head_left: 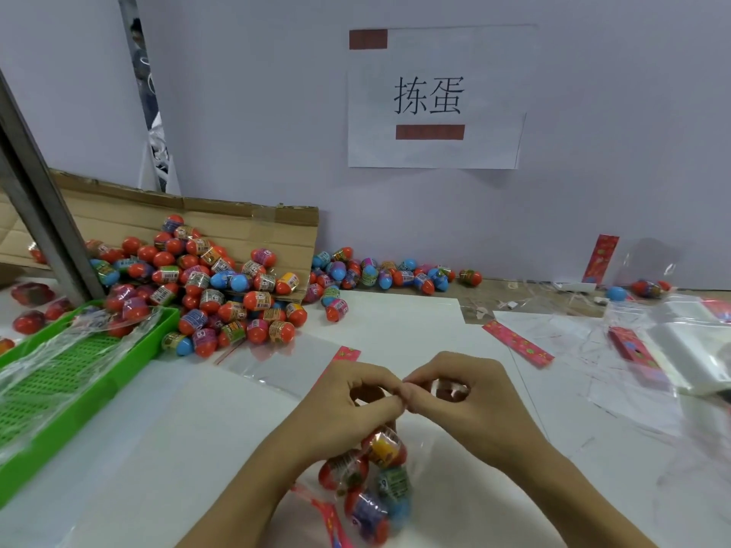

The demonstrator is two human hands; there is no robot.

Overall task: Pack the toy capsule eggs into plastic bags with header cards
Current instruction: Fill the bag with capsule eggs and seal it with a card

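Note:
A clear plastic bag (pixel 368 484) with several capsule eggs inside hangs low in the middle of the head view. My left hand (pixel 348 401) and my right hand (pixel 455 393) meet above it, fingertips pinched together on the bag's top edge. A pink header card (pixel 334 520) lies beside the bag at the lower left. A big pile of red, blue and purple capsule eggs (pixel 221 286) covers the table at the left. An empty bag with a pink header (pixel 285 361) lies flat just beyond my hands.
A green plastic tray (pixel 99 373) holding crumpled film sits at the left. Torn cardboard (pixel 237 223) backs the egg pile. More eggs (pixel 379 272) line the wall. Loose pink header cards (pixel 518 344) and stacked clear bags (pixel 688 346) lie at the right.

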